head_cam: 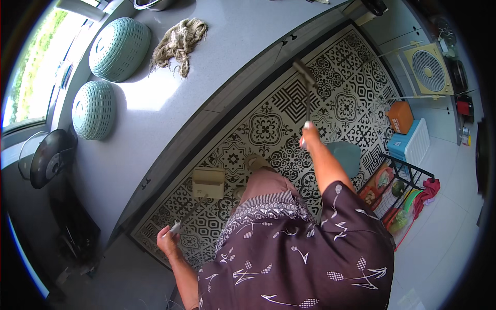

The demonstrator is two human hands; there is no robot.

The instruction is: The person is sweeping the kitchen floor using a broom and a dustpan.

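Observation:
My right hand (311,136) grips the white end of a long-handled broom, its arm stretched forward over the floor. The broom's brown head (305,73) rests on or just above the black-and-white patterned floor (267,126), close to the base of the cabinets. At the lower left, my left hand (169,239) is closed round the white grip of a dustpan handle. That handle runs down to the cream dustpan (209,182), which is beside my feet on the same floor. Whether the dustpan holds anything is hard to tell.
A pale counter (170,112) runs along the left, bearing two upturned green baskets (120,49) and a crumpled rag (180,44). At right stand a box fan (428,69), an orange bin (400,117), a blue-white box (409,142), a teal stool (344,157) and a black rack (407,170).

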